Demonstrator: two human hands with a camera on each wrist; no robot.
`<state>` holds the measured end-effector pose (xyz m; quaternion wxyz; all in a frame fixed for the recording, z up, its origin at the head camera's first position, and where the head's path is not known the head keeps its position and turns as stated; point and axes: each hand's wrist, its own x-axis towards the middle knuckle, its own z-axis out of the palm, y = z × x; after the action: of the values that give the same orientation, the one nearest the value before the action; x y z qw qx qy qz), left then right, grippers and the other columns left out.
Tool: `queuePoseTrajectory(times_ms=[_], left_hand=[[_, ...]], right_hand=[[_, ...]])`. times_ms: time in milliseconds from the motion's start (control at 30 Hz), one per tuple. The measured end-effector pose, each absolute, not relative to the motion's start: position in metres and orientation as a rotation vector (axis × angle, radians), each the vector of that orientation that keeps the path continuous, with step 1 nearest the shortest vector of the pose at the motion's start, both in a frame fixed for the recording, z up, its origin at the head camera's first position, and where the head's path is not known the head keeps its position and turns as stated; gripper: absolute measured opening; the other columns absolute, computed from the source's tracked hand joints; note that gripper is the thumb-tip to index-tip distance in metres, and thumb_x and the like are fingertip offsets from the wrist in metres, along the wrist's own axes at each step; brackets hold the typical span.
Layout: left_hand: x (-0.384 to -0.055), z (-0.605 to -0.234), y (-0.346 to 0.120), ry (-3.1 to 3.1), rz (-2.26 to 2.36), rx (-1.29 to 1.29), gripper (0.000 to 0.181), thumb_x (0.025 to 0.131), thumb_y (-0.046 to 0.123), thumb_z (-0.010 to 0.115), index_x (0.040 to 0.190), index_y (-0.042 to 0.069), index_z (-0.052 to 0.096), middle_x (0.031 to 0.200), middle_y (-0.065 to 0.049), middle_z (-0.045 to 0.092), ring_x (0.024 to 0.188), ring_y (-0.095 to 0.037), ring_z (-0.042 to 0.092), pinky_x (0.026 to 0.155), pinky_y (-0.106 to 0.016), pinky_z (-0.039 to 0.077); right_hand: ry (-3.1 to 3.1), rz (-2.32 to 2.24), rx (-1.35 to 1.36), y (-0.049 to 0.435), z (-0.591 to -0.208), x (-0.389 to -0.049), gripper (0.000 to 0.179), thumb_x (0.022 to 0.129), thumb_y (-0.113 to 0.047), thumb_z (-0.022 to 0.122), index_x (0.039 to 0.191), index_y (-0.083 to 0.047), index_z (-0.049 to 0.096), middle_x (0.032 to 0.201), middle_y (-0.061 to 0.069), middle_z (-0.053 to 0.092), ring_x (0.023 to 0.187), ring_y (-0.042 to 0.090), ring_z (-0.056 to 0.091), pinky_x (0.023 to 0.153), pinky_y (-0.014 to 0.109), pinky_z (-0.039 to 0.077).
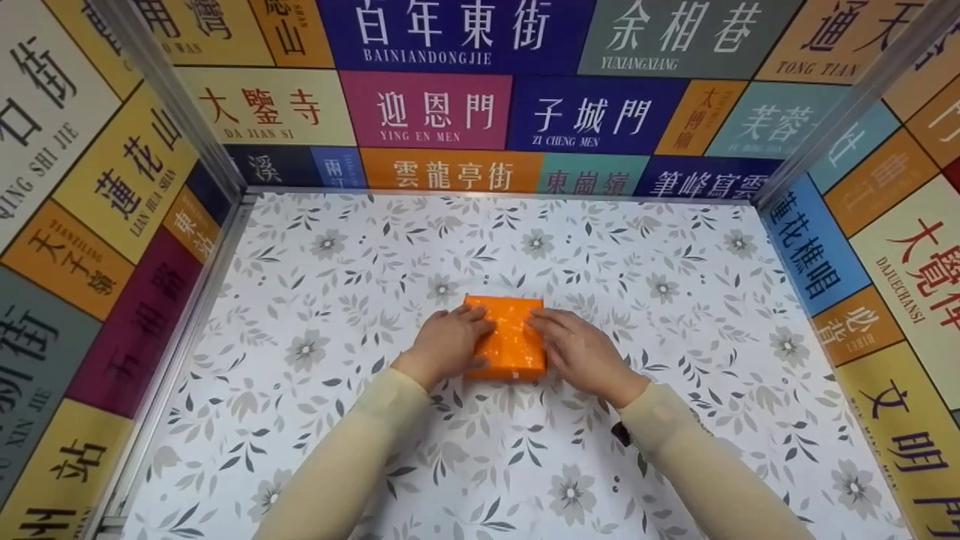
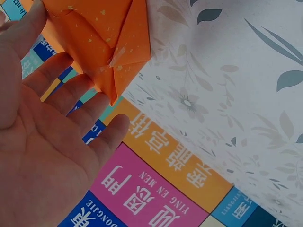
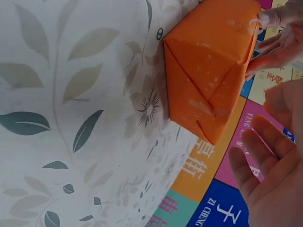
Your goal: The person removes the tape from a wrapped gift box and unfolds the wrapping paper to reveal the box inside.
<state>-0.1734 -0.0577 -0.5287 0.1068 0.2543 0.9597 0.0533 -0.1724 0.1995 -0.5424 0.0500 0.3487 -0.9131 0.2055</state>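
A box wrapped in gold-flecked orange paper (image 1: 515,341) lies flat on the floral tabletop, between both hands. At its left side is my left hand (image 1: 448,341), its fingertips over the top edge. My right hand (image 1: 583,354) is at the opposite side, with fingers near the upper right edge. The left wrist view shows the left hand (image 2: 52,127) with loosely extended fingers beside a folded end of the box (image 2: 102,38). In the right wrist view, the right hand (image 3: 274,156) has spread, slightly bent fingers next to the box's folded flaps (image 3: 208,85).
White paper with grey flowers and leaves covers the tabletop (image 1: 337,285). Panels with coloured Chinese street names (image 1: 435,112) stand along the back and both sides, joined by metal corner posts. A dark band (image 1: 621,433) shows at the right wrist.
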Motion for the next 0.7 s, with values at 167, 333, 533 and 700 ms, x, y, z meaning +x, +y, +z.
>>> queuePoseTrajectory(times_ms=[167,333,533,700], left_hand=[[-0.172,-0.532,-0.063,2.822,0.196,0.777,0.063,0.093,0.048,0.066,0.147,0.021,0.051,0.157,-0.004,0.037,0.144,-0.028,0.033,0.111,-0.053,0.032],[-0.172,-0.534,-0.066,2.804,0.242,0.814,0.065,0.094,0.05,0.063,0.15,0.02,0.047,0.159,-0.004,0.034,0.146,-0.027,0.029,0.115,-0.05,0.027],[-0.175,-0.533,-0.067,2.794,0.351,0.783,0.064,0.094,0.044,0.059,0.149,0.014,0.048,0.16,-0.006,0.032,0.147,-0.029,0.026,0.118,-0.047,0.021],[-0.175,-0.534,-0.059,2.831,0.3,0.736,0.079,0.093,0.066,0.045,0.149,0.01,0.047,0.159,-0.01,0.033,0.147,-0.031,0.025,0.117,-0.049,0.021]], right_hand=[[-2.918,0.592,1.033,0.196,-0.547,-0.186,0.049,0.097,-0.006,0.057,0.145,-0.013,0.053,0.154,0.003,0.043,0.14,0.025,0.039,0.113,0.046,0.033],[-3.007,0.55,1.014,0.201,-0.553,-0.188,0.051,0.098,-0.007,0.056,0.148,-0.014,0.049,0.156,0.003,0.039,0.141,0.026,0.037,0.114,0.047,0.03],[-2.967,0.442,1.06,0.202,-0.553,-0.185,0.046,0.1,-0.011,0.055,0.145,-0.017,0.053,0.153,0.005,0.043,0.139,0.028,0.039,0.111,0.05,0.035],[-2.908,0.327,1.127,0.204,-0.551,-0.178,0.051,0.093,-0.005,0.06,0.142,-0.02,0.058,0.149,0.007,0.046,0.136,0.03,0.042,0.106,0.051,0.04]])
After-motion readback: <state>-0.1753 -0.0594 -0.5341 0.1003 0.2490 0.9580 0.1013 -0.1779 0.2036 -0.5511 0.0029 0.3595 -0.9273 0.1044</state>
